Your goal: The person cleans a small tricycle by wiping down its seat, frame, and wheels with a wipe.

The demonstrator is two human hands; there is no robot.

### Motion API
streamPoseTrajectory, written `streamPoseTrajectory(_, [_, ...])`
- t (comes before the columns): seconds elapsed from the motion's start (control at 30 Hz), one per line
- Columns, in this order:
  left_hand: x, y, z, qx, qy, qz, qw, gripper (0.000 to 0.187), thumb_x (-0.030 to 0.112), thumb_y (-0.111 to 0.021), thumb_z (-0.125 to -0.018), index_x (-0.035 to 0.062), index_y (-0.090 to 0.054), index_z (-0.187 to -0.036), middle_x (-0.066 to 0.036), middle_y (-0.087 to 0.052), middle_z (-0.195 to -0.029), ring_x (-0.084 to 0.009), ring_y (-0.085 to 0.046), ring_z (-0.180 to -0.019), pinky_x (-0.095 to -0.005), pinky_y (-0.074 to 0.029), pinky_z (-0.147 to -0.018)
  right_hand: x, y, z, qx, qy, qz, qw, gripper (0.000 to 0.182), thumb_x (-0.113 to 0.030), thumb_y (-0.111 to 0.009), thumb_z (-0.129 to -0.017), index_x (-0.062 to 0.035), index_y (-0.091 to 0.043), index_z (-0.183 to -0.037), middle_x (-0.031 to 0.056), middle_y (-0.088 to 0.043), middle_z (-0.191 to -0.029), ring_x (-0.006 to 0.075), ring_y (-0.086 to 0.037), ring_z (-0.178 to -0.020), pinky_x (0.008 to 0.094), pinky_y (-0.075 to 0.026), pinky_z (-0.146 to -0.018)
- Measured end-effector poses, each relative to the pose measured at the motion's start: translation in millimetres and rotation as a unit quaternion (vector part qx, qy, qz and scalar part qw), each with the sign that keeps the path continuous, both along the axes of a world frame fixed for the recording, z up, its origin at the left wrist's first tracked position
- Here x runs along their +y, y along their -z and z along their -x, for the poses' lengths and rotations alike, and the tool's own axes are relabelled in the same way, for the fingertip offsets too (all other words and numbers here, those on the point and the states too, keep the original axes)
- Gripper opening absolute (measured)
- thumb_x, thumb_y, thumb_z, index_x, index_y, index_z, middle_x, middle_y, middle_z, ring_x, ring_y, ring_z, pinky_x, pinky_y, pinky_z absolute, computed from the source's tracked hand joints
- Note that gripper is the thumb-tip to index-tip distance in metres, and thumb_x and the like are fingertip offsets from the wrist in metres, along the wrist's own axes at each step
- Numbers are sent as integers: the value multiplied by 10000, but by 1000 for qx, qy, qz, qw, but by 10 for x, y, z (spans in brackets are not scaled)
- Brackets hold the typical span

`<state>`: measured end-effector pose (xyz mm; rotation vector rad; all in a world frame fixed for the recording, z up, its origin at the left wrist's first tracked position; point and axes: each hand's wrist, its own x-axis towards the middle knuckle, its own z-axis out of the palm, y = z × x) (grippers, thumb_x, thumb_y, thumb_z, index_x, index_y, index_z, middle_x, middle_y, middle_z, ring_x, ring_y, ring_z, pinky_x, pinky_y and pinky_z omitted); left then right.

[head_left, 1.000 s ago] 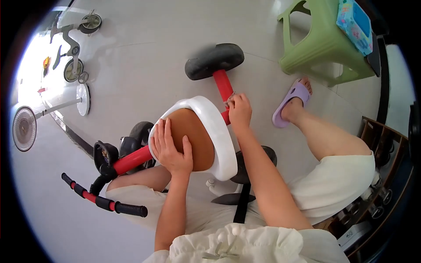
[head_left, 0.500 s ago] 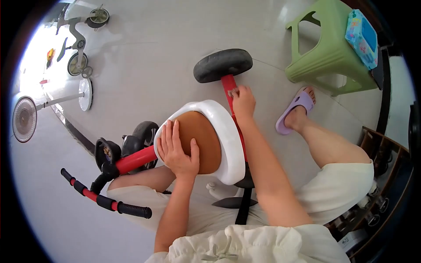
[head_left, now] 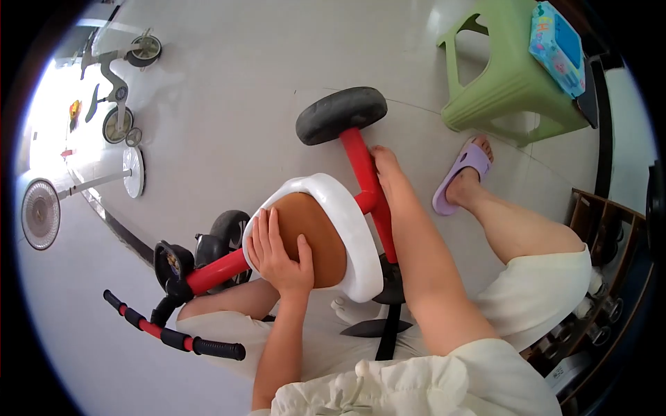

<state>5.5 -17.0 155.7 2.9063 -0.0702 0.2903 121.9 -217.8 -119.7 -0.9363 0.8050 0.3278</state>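
Observation:
A child's red tricycle (head_left: 357, 156) with a white-rimmed seat lies across my lap. My left hand (head_left: 283, 260) rests flat on the brown seat pad (head_left: 319, 236), fingers stretched out and thumb apart. At the red rear frame, just below the black rear wheel (head_left: 341, 116), is my right hand (head_left: 386, 165). Its fingers are curled together against the side of the red tube, and whatever they may hold is hidden. The handlebar (head_left: 170, 333) with black grips points to the lower left.
To the right stands a green stool (head_left: 506, 76) with a wipes pack (head_left: 558, 48) on it. A shoe rack (head_left: 603, 277) is at the right edge. A small balance bike (head_left: 114, 87) and a white fan (head_left: 41, 213) stand at the left. My foot wears a purple slipper (head_left: 458, 177).
My right hand has moved from the top of the red tube down along its side, its fingers turning out of sight. My left hand stays on the seat. The view has shifted slightly.

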Motion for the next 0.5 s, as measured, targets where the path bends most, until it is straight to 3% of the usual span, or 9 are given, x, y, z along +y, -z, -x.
streamPoseTrajectory(0.1, [14,19,5,0,5,1,1000,584,300,-556,-883,33,-504,-1400,-171,-494,-1446,-342,-424,-1367,-495,-233,-1150,-30,-355,-218,63,41,-78,994,237,-169,-575,-933,11,-674,-1049,149,-689,-934,250,-649,-822,399,-519,-788])
streamPoseTrajectory(0.23, [28,29,-3,3,9,1,1000,601,320,-556,-878,25,-502,-1399,-180,-490,-1446,-353,-420,-1369,-499,-228,-1150,-40,-443,-338,45,59,-132,988,226,-194,-595,-934,-5,-674,-1031,131,-694,-920,235,-650,-786,377,-524,-747])
streamPoseTrajectory(0.5, [-24,10,-1,-19,25,-4,1000,562,294,-540,-903,10,-506,-1387,-181,-510,-1424,-361,-446,-1345,-501,-261,-1133,-165,-379,116,-59,-64,60,994,324,-263,-603,-941,16,-715,-1063,126,-727,-958,228,-676,-850,372,-502,-801])
